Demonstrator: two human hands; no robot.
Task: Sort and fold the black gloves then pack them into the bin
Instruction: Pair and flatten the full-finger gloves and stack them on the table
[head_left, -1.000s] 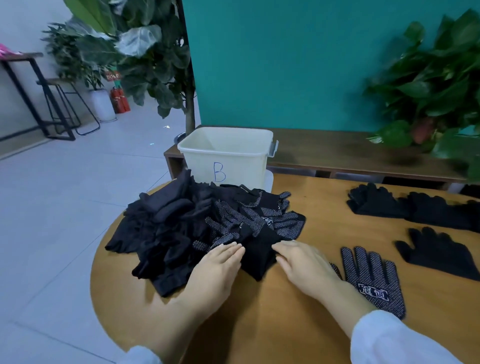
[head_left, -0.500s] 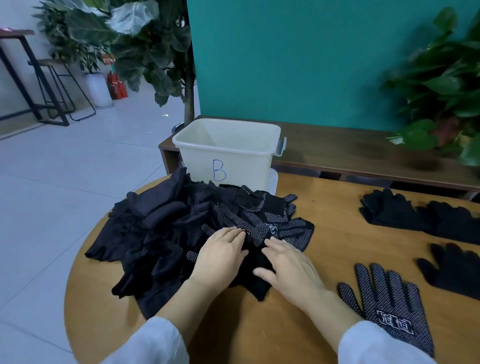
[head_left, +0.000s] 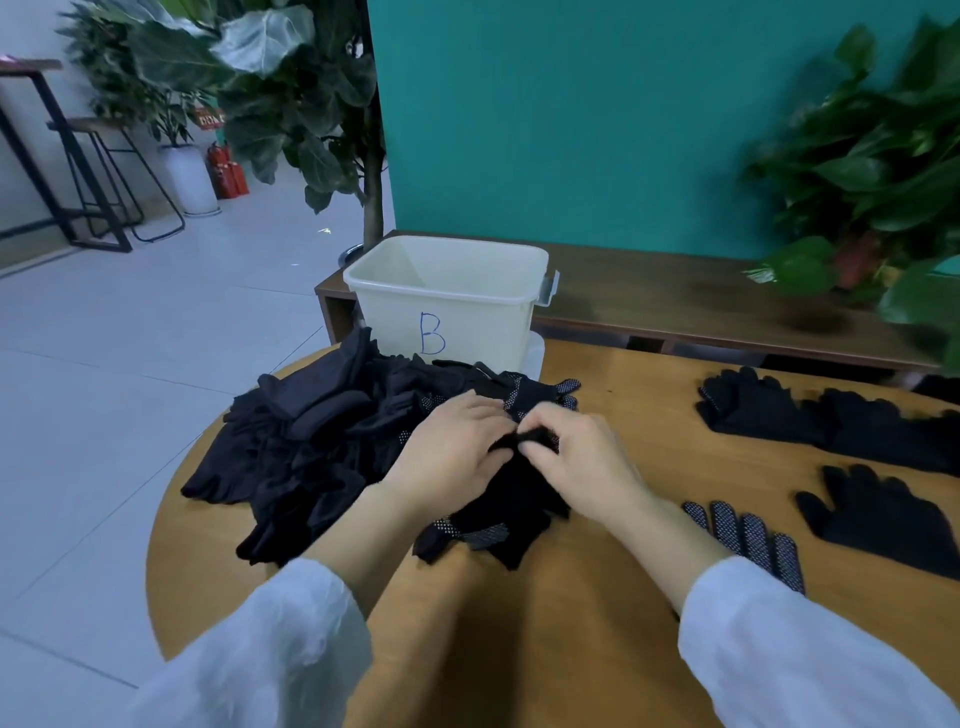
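Note:
A heap of black gloves (head_left: 317, 441) covers the left part of the round wooden table (head_left: 613, 623). My left hand (head_left: 452, 447) and my right hand (head_left: 582, 457) meet at the heap's right edge, and both pinch the cuff of one black dotted glove (head_left: 498, 519), which hangs toward me. A cream bin marked "B" (head_left: 452, 312) stands just behind the heap and looks empty from here. One dotted glove (head_left: 748, 540) lies flat by my right wrist. Plain black gloves (head_left: 883, 514) and a row of gloves (head_left: 810, 415) lie to the right.
A low wooden bench (head_left: 701, 296) runs behind the table along a teal wall. Leafy plants stand at the right (head_left: 878, 171) and behind the bin at the left (head_left: 291, 104). Grey tiled floor with a stool (head_left: 104, 171) lies beyond the table's left edge.
Both hands lay flat on the heap a second ago. They have come together and now pinch a glove's cuff, lifting it off the pile. The camera has tilted slightly.

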